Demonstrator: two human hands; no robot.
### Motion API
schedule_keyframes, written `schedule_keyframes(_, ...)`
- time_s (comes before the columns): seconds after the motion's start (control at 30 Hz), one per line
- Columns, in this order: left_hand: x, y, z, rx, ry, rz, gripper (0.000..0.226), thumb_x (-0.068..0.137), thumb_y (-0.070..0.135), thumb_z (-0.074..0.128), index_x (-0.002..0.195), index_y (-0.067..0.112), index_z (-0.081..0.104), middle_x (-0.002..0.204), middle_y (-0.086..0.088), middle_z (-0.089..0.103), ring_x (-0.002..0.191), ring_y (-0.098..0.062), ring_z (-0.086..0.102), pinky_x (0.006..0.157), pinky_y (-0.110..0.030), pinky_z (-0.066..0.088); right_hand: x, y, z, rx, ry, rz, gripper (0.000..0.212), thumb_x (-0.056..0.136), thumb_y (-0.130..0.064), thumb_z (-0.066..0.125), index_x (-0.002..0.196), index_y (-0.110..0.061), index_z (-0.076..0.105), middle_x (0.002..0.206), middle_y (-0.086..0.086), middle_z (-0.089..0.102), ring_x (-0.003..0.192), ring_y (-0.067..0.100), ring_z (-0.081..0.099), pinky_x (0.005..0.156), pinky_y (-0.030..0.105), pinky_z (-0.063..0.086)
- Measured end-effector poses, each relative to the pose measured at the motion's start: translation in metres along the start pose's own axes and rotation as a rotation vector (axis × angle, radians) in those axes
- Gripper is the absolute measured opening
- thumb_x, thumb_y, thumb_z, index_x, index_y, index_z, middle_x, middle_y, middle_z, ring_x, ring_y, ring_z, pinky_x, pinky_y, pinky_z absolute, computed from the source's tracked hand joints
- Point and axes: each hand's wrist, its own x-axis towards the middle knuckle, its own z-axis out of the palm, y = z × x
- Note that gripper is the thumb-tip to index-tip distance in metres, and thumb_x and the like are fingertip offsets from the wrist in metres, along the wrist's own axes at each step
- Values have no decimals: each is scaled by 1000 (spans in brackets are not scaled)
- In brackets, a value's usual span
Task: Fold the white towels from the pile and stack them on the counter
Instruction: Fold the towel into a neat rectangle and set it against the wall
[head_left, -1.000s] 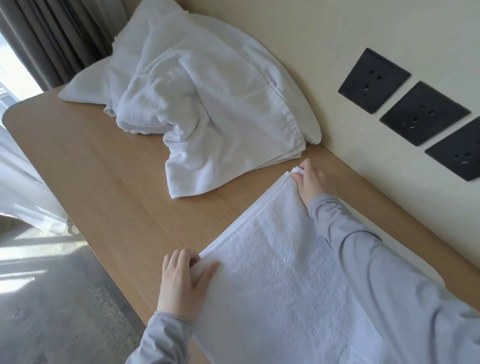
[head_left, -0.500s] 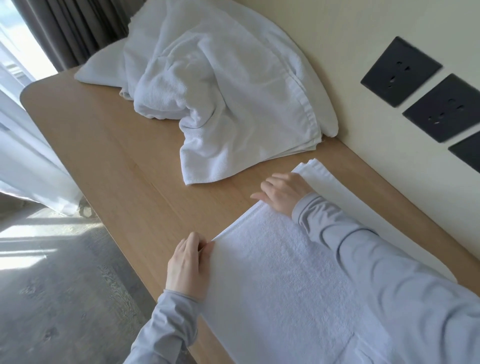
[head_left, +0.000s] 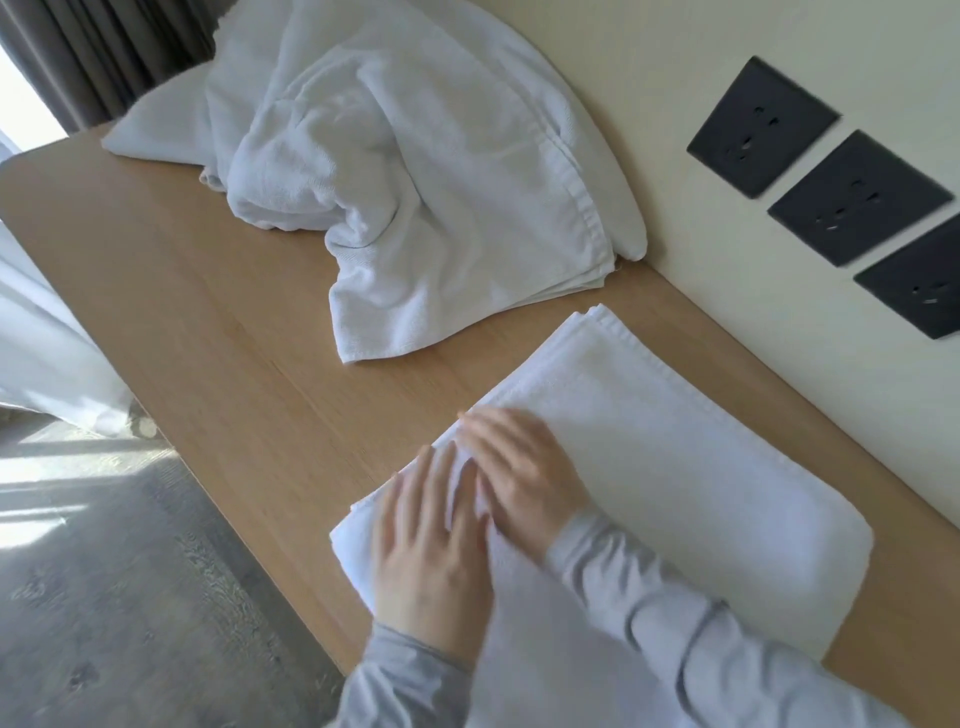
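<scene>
Hands, left hand and right hand, lie flat and side by side on the near-left end of the folded towel, whose long axis runs along the wall toward the pile ahead.

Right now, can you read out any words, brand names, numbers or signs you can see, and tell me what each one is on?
None: no readable text anywhere in this view.
Folded towel: plain white, no tag or logo showing.
Towel pile: plain white, no label visible.
Wall sockets: black plates with pin holes only, slightly blurred, no markings legible.
Counter: bare wood, no print.
</scene>
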Motion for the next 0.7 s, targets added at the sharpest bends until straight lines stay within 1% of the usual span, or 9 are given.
schedule_keyframes(0.07,-16,9,6,19,-148,28,46,90,23,37,125,3,59,137,-16,50,135,-27,36,105,-44,29,-27,-2,-5,21,-173,-113,36,90,-7,41,120,-3,61,132,12,56,129,24,46,104,43,40)
schedule_keyframes(0.13,-25,-2,10,33,-238,10,55,93,38,30,133,5,49,143,-13,43,137,-21,27,109,-43,23,-30,30,-15,-13,-351,-167,48,94,-29,34,136,-9,46,144,7,43,137,23,34,110,51,29)
schedule_keyframes(0.23,-29,-17,11,42,-277,-2,65,89,51,32,141,12,39,151,-6,33,140,-21,23,113,-47,17,-20,103,-31,-121,-455,85,63,92,-46,24,144,-12,29,152,6,28,141,22,23,112,54,24)
schedule_keyframes(0.3,-29,-18,12,41,-305,-14,67,89,55,29,145,17,34,154,-3,27,143,-23,18,116,-49,10,-23,141,-38,-141,-497,290,65,93,-49,18,148,-14,16,156,2,14,144,17,12,116,47,18)
schedule_keyframes(0.4,-27,-16,12,61,-333,-30,67,90,59,24,146,23,32,154,0,27,143,-25,21,115,-50,9,-25,162,-39,-118,-480,448,59,99,-38,32,148,-13,13,157,2,8,145,17,12,118,32,9)
schedule_keyframes(0.47,-23,-19,9,81,-342,-35,65,90,58,23,145,26,34,152,2,30,141,-24,26,112,-47,13,-22,145,-39,-208,-459,484,59,99,-33,33,148,-8,11,157,8,4,145,21,8,118,35,4)
schedule_keyframes(0.53,-20,-21,6,87,-345,-40,64,91,58,20,145,28,32,152,4,31,139,-21,29,111,-43,15,-27,108,-44,-201,-402,439,61,98,-35,30,146,-1,14,156,15,6,145,28,6,118,42,4)
schedule_keyframes(0.6,-19,-21,6,92,-350,-57,65,90,59,18,146,28,31,152,4,30,139,-20,29,111,-41,15,-47,53,-48,-77,-378,255,62,97,-38,28,143,3,26,152,19,21,142,33,18,115,47,13)
schedule_keyframes(0.7,-20,-20,8,97,-348,-68,66,90,60,18,147,27,29,153,3,29,140,-19,26,111,-42,15,-103,-4,-53,-17,-520,-38,62,95,-44,30,143,-6,30,151,10,30,141,25,24,113,45,18)
